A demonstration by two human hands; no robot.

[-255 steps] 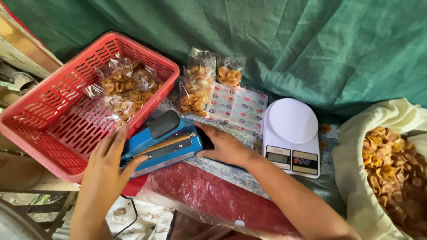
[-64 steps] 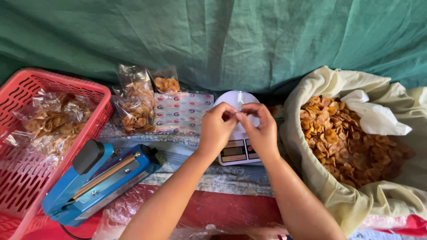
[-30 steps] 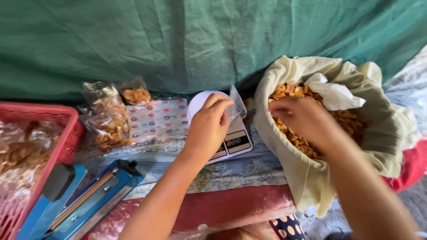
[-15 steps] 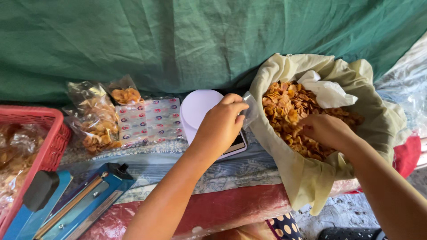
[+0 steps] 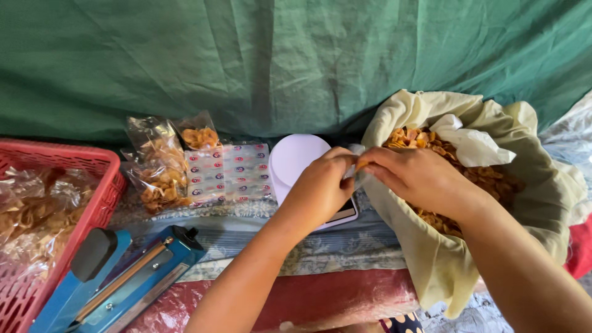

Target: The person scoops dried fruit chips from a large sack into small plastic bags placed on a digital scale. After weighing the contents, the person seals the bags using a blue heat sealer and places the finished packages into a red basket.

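Between the two hands, just at the near left rim of the cloth sack (image 5: pixel 431 271), there is a small clear plastic bag (image 5: pixel 356 165); only a little of it shows, because the fingers cover most of it. The left hand (image 5: pixel 320 188) is clenched on the bag's edge, above the white kitchen scale (image 5: pixel 296 161). The right hand (image 5: pixel 416 176) is pinched at the same place and grasps some orange-brown chips (image 5: pixel 364 164) at the mouth of the bag; its wrist lies over the heap of chips in the sack (image 5: pixel 493 179). By my judgement, the step in hand is the filling of the little bag with chips from the sack. The next move calls for holding the mouth open with the left hand and dropping the chips in without spilling, and then the bag would need to go on the scale plate, which is free. To the left of the scale lie filled chip packets (image 5: pixel 159 166) and a sheet of small printed labels (image 5: pixel 228 172). Nearer and further left, a blue heat sealer (image 5: pixel 123 280) rests on the table (image 5: pixel 345 246), beside a red plastic basket (image 5: pixel 92 203) with more packets.
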